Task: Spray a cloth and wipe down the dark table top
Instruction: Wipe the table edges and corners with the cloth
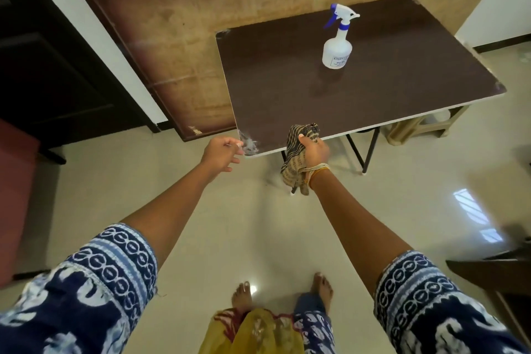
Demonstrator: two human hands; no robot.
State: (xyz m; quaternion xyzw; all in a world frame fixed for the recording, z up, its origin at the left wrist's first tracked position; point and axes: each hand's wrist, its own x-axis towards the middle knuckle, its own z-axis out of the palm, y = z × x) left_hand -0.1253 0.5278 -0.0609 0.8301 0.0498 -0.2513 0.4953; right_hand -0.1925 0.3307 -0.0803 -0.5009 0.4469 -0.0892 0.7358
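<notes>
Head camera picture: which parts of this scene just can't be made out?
- Spray bottle: the label print is too small to read, and the liquid level cannot be told.
- Cloth: the right hand grips it and covers its middle; whether it is damp is unclear.
- Left hand: fingertips blurred beside the table corner.
- Table legs: mostly hidden under the top.

I'm barefoot at home: glossy tiled floor [258, 224], folding desk [359, 89], plastic stool [416, 128] underneath it.
</notes>
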